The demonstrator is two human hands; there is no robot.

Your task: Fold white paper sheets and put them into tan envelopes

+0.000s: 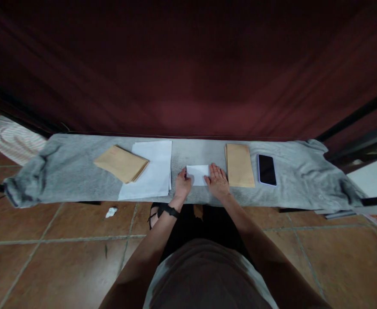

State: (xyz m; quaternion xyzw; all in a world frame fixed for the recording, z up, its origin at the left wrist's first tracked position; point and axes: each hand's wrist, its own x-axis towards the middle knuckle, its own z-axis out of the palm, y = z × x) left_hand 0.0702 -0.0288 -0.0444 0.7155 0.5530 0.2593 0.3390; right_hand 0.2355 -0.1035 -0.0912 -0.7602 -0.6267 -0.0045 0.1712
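Observation:
A small white rectangle of paper [197,175], apparently folded, lies on the grey cloth in front of me. My left hand [182,184] has its fingers curled at the paper's left edge, the thumb on top. At the right edge, my right hand [218,182] lies flat with its fingers stretched out and the thumb touching the paper. Just right of that hand is a stack of brown envelopes [241,165]. Larger white sheets [156,165] lie to the left of my left hand, partly covered by another pile of brown envelopes [121,163].
A phone [267,170] lies face up on the right part of the cloth-covered bench [304,171]. Behind the bench rises a dark red panel [188,86]. A crumpled white scrap [111,212] is on the tiled floor [79,257].

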